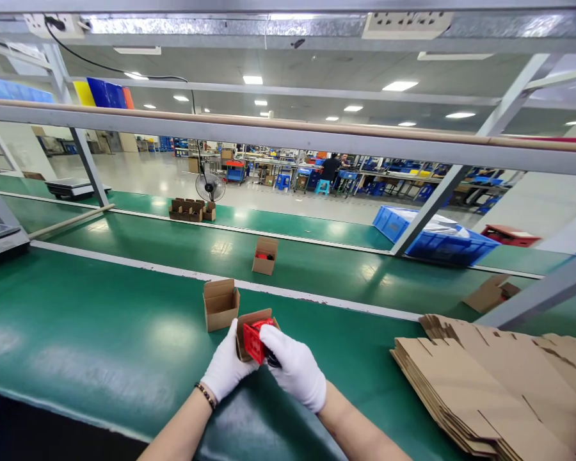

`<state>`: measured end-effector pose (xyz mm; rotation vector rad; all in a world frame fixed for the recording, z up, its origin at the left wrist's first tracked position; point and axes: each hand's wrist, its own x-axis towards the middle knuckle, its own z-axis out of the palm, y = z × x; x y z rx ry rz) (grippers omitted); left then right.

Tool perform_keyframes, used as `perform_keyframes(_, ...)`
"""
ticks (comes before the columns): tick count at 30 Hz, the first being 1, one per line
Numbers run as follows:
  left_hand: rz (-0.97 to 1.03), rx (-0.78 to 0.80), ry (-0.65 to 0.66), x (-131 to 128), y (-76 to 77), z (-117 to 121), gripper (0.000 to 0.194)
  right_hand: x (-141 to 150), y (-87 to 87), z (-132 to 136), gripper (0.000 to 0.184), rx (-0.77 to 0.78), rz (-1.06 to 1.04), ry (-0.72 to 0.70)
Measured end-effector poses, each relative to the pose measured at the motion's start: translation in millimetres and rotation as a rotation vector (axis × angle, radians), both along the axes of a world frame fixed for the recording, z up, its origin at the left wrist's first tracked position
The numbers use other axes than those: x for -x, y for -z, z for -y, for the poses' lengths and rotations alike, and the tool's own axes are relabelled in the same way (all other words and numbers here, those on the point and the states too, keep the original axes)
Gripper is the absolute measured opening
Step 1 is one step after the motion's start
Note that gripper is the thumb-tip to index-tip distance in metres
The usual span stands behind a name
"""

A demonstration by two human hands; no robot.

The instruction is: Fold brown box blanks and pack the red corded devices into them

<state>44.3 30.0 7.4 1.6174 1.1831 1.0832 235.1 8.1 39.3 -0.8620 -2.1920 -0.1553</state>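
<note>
1. Head view: my left hand (226, 368) grips a small carton (246, 326) at 12 o'clock; my right hand (295, 371) closes on the red part (256, 340) sitting in its mouth.
2. An open empty carton (220, 303) stands at 11; a filled one (264, 255) lies farther at 12.
3. Flat cardboard blanks (489, 390) are stacked at 3.
4. Green surface (100, 346); a blue crate (436, 240) sits beyond at 2.

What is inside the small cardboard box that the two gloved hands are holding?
A red plastic part sits in the open mouth of the small cardboard box, between the left hand and the right hand. The box walls and right fingers cover its lower and rear portions.
</note>
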Motion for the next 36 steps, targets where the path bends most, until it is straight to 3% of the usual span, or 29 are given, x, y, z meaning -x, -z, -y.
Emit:
perform_keyframes(3, -0.004, 0.034, 0.048, -8.4, 7.5, 3.4, 0.055, 6.9, -2.6, -1.3, 0.049, 0.193, 0.248, 0.059)
perform_keyframes(8, -0.116, 0.082, 0.023, -8.8, 26.9, 20.7, 0.045, 22.1, -53.8, 17.0, 0.03, 0.558, 0.576, 0.158)
perform_keyframes(11, -0.195, 0.084, -0.019, -11.4, 32.4, 25.8, 0.043, 36.4, -66.1, 20.9, 0.028, 0.699, 0.611, 0.213)
perform_keyframes(16, -0.26, 0.031, -0.008, -13.1, 25.5, 27.6, 0.035, 46.4, -45.8, 33.5, 0.04, 0.858, 0.449, 0.372)
perform_keyframes(19, -0.28, 0.008, 0.004, -12.4, 19.4, 28.7, 0.025, 41.8, -34.8, 45.5, 0.05, 0.839, 0.36, 0.383)
perform_keyframes(23, -0.299, 0.015, 0.009, -11.5, 18.6, 31.2, 0.032, 45.1, -39.4, 48.4, 0.061, 0.741, 0.469, 0.296)
perform_keyframes(27, -0.305, 0.016, 0.015, -9.8, 20.2, 32.8, 0.034, 57.6, -49.1, 37.0, 0.051, 0.752, 0.644, 0.295)
perform_keyframes(36, -0.264, 0.014, 0.052, -6.8, 20.1, 33.0, 0.038, 49.5, -30.2, 51.3, 0.058, 0.827, 0.45, 0.295)
